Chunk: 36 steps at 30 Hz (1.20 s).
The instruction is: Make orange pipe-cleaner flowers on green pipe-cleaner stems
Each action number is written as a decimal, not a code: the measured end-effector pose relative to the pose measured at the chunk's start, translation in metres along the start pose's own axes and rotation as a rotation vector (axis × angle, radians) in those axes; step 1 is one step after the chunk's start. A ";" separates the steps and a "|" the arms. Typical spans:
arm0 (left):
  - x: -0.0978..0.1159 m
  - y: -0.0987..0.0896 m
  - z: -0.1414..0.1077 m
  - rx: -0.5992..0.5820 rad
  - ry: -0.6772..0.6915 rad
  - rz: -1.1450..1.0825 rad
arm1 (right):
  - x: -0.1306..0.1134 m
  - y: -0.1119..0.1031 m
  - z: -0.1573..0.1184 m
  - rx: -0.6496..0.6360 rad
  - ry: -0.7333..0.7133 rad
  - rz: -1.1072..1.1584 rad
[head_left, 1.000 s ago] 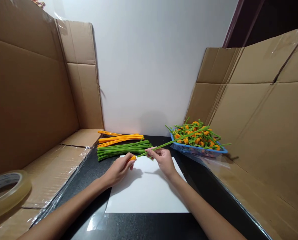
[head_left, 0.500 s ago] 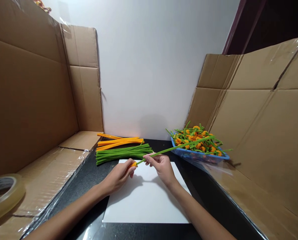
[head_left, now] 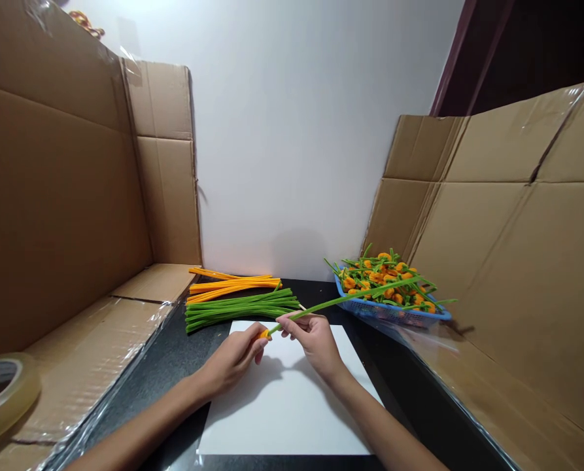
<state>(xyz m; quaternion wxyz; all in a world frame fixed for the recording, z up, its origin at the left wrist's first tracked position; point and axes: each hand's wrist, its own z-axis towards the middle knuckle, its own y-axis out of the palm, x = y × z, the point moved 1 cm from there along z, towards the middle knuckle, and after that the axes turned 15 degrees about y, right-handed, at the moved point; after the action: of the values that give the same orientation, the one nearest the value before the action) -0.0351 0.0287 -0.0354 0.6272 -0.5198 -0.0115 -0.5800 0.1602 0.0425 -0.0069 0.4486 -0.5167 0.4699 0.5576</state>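
My left hand (head_left: 240,353) is closed on a small orange pipe-cleaner flower head (head_left: 264,334), mostly hidden by the fingers. From it a long green pipe cleaner (head_left: 341,302) runs up to the right, over the basket. My right hand (head_left: 311,337) pinches this green stem a short way from the flower head. Both hands are above a white sheet (head_left: 286,425). Behind them lie a bundle of green pipe cleaners (head_left: 237,309) and a smaller bundle of orange pipe cleaners (head_left: 233,283).
A blue basket (head_left: 394,312) at the back right is heaped with orange flowers on green stems. Cardboard panels (head_left: 517,261) stand on both sides, with a white wall (head_left: 292,150) behind. A roll of clear tape (head_left: 12,402) lies at the left on cardboard.
The view has tilted slightly, so everything sits a little lower. My right hand has slid a little along the green stem toward the flower head. Both hands keep their hold.
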 end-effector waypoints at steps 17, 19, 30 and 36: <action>0.007 0.008 0.000 -0.013 -0.037 -0.216 | 0.007 0.006 -0.002 0.001 0.051 0.037; 0.005 0.009 0.000 -0.007 -0.053 -0.208 | 0.008 0.005 -0.002 0.007 0.063 0.045; 0.009 0.018 0.002 0.036 -0.040 -0.268 | 0.017 0.013 -0.002 -0.099 0.085 0.015; 0.003 0.021 0.002 0.064 -0.064 -0.290 | 0.018 0.011 -0.001 -0.070 0.112 0.065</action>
<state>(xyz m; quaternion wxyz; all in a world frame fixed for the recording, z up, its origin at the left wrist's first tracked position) -0.0172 0.0236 -0.0455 0.5526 -0.5106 -0.1249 -0.6468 0.1484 0.0398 -0.0239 0.3850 -0.5469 0.4910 0.5582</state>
